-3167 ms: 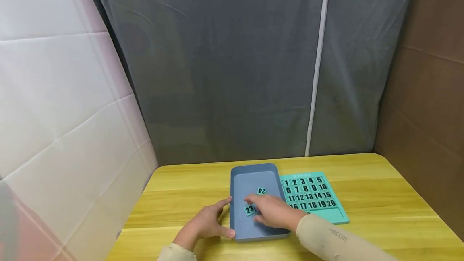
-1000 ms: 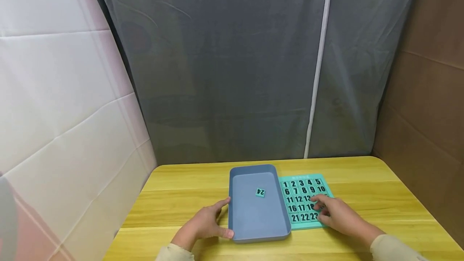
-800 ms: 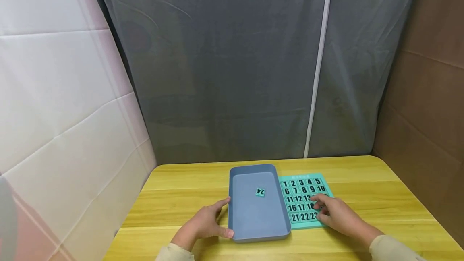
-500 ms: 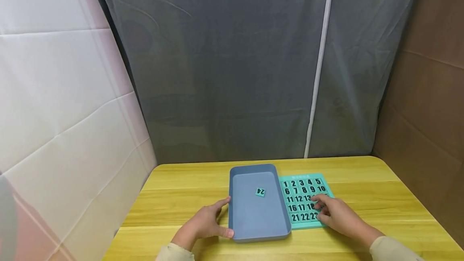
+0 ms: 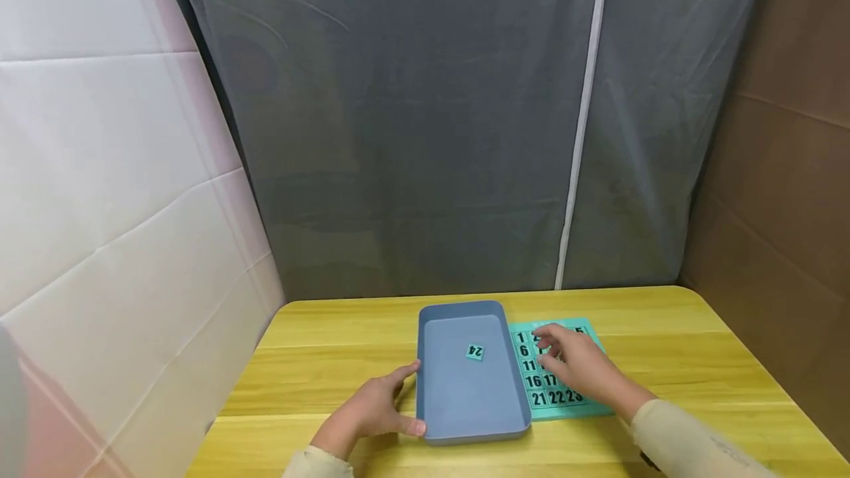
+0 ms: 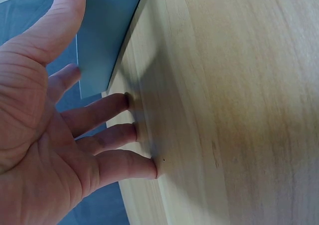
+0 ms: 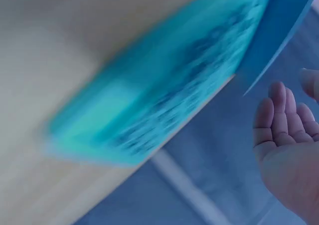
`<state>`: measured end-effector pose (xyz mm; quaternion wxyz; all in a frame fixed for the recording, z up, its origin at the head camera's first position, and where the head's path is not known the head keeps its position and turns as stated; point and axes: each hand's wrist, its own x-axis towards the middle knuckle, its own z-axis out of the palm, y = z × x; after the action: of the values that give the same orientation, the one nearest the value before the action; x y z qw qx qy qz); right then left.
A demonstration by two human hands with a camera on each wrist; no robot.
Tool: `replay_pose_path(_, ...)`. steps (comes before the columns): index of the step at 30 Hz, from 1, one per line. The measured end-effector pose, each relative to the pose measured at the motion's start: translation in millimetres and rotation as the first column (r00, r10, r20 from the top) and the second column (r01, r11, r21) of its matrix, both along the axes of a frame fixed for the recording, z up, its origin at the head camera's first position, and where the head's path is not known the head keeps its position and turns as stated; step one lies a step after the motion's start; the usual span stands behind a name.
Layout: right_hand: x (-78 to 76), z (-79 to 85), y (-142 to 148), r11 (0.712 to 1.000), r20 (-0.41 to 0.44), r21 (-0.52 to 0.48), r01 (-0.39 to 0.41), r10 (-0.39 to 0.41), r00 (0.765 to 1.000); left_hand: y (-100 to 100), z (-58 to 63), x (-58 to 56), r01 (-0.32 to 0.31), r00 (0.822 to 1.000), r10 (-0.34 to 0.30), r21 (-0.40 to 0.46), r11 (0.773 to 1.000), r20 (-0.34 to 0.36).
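At the left side of a blue-grey tray [image 5: 473, 411], my left hand [image 5: 372, 408] touches the wall with thumb and index finger spread. The left wrist view has its other fingertips [image 6: 147, 169] down on the wood. One teal number tile [image 5: 475, 352], marked 24 and turned upside down, lies in the tray. My right hand [image 5: 581, 366] hangs over the teal number board [image 5: 564, 413] with loosely bent fingers and nothing in them. It hides much of the upper right numbers. A tile marked 23 [image 5: 574, 396] sits in the bottom row after 21 and 22.
Tray and board stand side by side on a yellow wood-grain table [image 5: 332, 345]. A grey curtain [image 5: 412, 131] closes off the back, with a white panel [image 5: 133, 168] on the left and a brown one [image 5: 783, 168] on the right. The right wrist view is blurred.
Tile 23 went from the tray to the board's bottom row. After staying over the board's right part, my right hand has lifted and moved left toward the tray. The left hand stays at the tray.
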<state>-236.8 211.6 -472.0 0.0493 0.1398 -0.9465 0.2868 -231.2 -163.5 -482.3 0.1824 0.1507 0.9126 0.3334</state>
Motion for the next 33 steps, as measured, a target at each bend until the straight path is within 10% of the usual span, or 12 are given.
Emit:
replay_pose_path(4,-12.8,1.6,-51,0.978,-0.046,0.166,-0.126,0.136,0.99,-2,-1.3,0.4,0.02,1.0,-0.021,-0.007,1.0,-0.024)
replay_pose_path(10,-28.7,-18.8,-88,0.828,-0.115,0.501,-0.252,0.352,0.929,7,-8.0,1.2,0.033,0.999,-0.033,-0.007,0.999,-0.022)
replay_pose_path(13,-32.8,-27.0,-93,0.805,-0.134,0.536,-0.256,0.38,0.915,12,-10.6,1.2,0.017,1.0,-0.017,-0.014,1.0,0.008)
replay_pose_path(28,-30.7,-34.3,-94,0.872,-0.123,0.481,-0.088,0.167,0.978,12,-10.2,0.3,0.019,1.0,-0.02,-0.017,1.0,-0.019)
replay_pose_path(33,-31.1,-31.3,-89,0.876,-0.049,0.45,-0.175,0.22,0.974,14,-10.2,-0.9,0.014,1.0,-0.014,-0.008,1.0,0.0)
